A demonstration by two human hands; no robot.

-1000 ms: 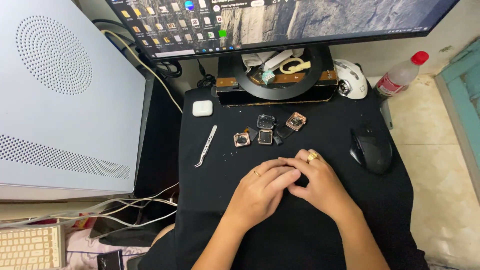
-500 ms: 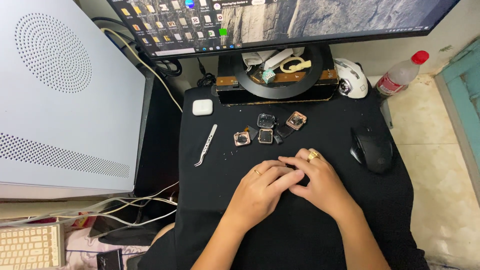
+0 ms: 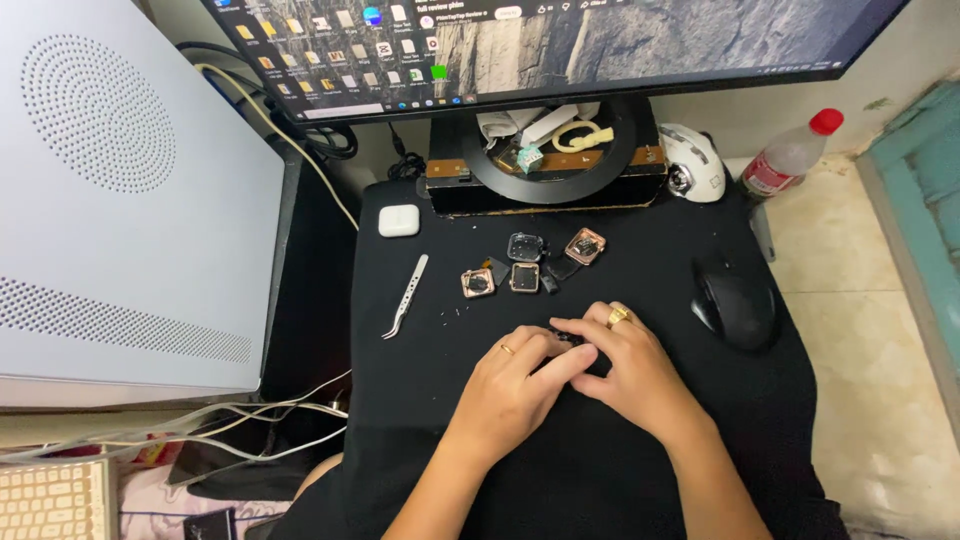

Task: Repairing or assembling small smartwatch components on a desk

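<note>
Small dark part [image 3: 572, 338], barely visible, sits pinched between the fingertips of both hands low on the black tabletop [image 3: 420, 400], just in front of the person's body. The left hand [image 3: 515, 385] and right hand [image 3: 635, 370] are pressed together around it, fingers curled inward and wrists resting on the cloth, which looks like a way to steady fine work on something tiny; what exactly the part is cannot be made out. Just beyond the hands, four small square watch cases [image 3: 530, 265] lie clustered within easy reach, and a pair of metal tweezers [image 3: 405, 297] rests to the left, set aside but near. A black computer mouse [image 3: 735, 305] lies to the right, a white earbud case [image 3: 398, 220] further back, and a monitor [image 3: 540, 45] stands behind. Compared with a second ago, the hands remain closed together in nearly the same spot, having shifted only very slightly; everything else on the tabletop is unmoved.
</note>
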